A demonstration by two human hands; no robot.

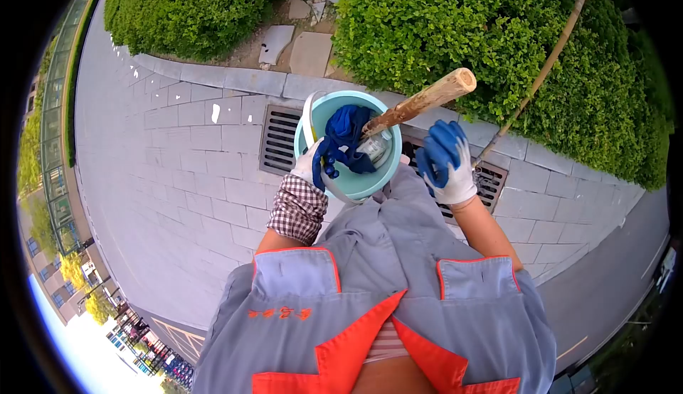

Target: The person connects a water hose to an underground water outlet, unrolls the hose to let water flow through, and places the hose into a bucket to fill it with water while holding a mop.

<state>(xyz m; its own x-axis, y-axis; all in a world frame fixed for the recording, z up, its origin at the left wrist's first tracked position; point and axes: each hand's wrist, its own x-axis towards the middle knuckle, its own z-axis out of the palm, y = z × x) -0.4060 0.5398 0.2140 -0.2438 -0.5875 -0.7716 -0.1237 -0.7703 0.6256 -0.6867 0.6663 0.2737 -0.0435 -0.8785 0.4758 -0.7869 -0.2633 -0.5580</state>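
Observation:
A pale turquoise bucket (pixel 391 109) hangs or stands in front of my legs. My left hand (pixel 311 164), in a white glove with blue coating and a checked sleeve cover, is closed at the bucket's left side around its white handle (pixel 308 118). Inside the bucket lie a dark blue cloth (pixel 346 129) and a clear bottle or jar (pixel 373 146). A thick wooden stick (pixel 427 99) slants out over the rim to the upper right. My right hand (pixel 448 164), gloved the same way, is right of the bucket, fingers loosely bent and apart, nothing visible in them.
Drain grates (pixel 279 139) are set in the grey paving (pixel 192 180). A kerb (pixel 242 80) borders clipped hedges (pixel 427 24) ahead. A long thin pole (pixel 544 74) leans against the right hedge, its lower end near my right hand. A road (pixel 605 280) runs at the right.

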